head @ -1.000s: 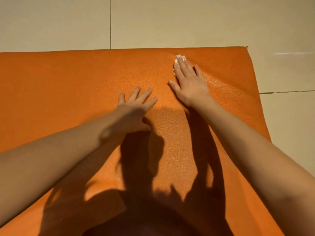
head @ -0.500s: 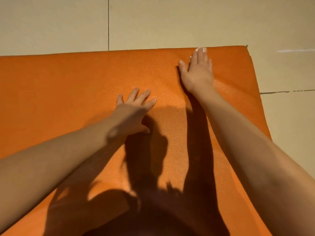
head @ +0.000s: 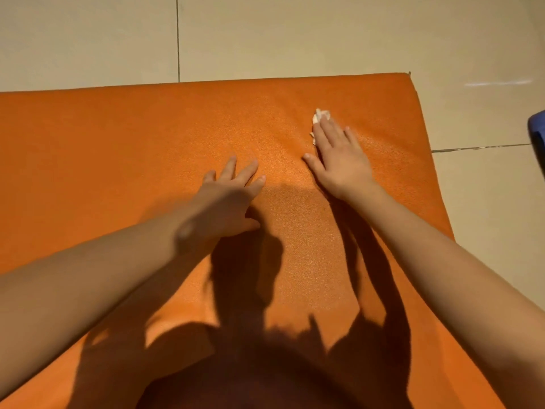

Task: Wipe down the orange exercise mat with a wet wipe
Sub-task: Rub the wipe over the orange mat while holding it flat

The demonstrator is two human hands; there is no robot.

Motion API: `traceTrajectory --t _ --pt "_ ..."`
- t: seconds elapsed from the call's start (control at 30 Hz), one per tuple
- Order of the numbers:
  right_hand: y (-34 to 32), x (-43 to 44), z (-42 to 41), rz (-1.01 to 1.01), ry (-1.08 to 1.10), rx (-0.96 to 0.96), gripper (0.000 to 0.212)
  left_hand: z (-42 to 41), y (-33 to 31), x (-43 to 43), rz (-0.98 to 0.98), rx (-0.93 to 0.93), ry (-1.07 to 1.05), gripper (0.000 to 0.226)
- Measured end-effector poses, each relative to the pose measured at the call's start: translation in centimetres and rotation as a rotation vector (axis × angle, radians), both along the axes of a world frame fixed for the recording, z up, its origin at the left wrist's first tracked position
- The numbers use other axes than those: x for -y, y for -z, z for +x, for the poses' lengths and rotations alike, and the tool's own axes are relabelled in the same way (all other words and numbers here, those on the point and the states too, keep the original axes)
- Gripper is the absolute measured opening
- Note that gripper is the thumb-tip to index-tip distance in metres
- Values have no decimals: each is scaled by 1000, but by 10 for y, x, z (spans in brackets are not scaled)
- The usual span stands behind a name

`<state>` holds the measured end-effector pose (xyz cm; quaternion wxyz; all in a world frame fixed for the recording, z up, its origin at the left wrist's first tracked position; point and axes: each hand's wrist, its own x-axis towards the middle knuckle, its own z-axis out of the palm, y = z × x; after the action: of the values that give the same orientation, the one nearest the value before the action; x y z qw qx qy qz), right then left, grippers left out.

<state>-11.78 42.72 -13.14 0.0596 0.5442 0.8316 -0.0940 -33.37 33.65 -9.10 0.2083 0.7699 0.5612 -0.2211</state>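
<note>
The orange exercise mat [head: 118, 143], pebbled in texture, lies on a beige tiled floor [head: 295, 36] and reaches the left edge of view; the left hand [head: 227, 199] rests flat on its middle, fingers [head: 246, 172] straight, spread wide, holding nothing. To its right, the right hand [head: 339, 160] presses a crumpled white wet wipe [head: 321, 115] onto the mat near the far right corner, fingers straight and close together, the wipe showing beyond the fingertips. A blue object [head: 538, 143], cut by the frame, sits at far right.
</note>
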Motion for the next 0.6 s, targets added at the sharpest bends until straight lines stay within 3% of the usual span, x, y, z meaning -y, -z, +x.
traceTrajectory --t 0.17,0.37,0.5,0.6 --pt "-5 5 8 -20 228 -9 68 11 6 20 21 -63 71 106" --pt "-2 44 25 -33 40 -10 68 8 9 24 43 -30 50 106" --pt "-3 54 37 -45 310 -43 62 7 8 27 12 -23 30 104" --pt "-5 88 21 -99 234 -108 64 12 4 28 -27 -65 29 98"
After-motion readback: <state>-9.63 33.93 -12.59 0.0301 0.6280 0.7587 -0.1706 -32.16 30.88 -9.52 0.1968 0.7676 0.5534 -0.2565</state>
